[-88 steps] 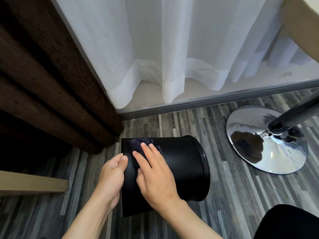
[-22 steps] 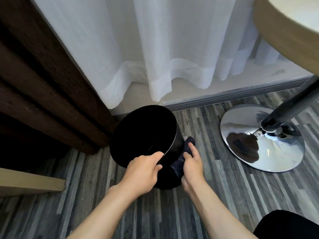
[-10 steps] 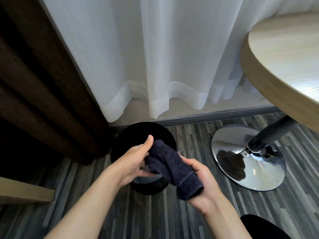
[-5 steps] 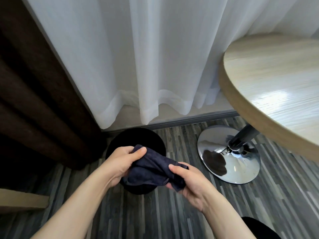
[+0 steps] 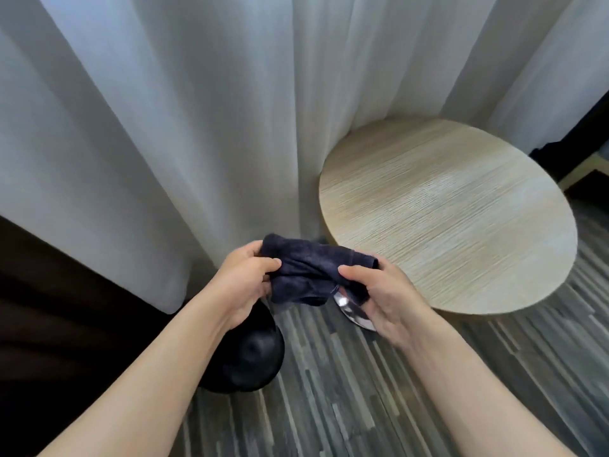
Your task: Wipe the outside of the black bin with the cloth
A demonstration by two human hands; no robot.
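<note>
— what do you lose sight of on the left?

— most of the black bin [image 5: 253,361]. it stands upright on the floor [image 5: 329,390] at the foot of the white curtain [image 5: 164,127], and your left forearm crosses over its near left side, so you see only its dark mouth and right rim. the dark mass in the far left corner is too dim to make out.

— and your hands?

— your left hand [image 5: 244,285] has its grip closed on the left end of the dark cloth [image 5: 309,272], thumb on top. your right hand [image 5: 379,291] pinches the right end, grip clamped on it too. the cloth hangs bunched between them, up in the air, clear of the bin.

— what else sits to the right?

— a round wooden worktop [image 5: 448,212], its far edge against the curtain. the chrome base [image 5: 349,308] beneath it shows only as a sliver behind your right hand and the cloth.
</note>
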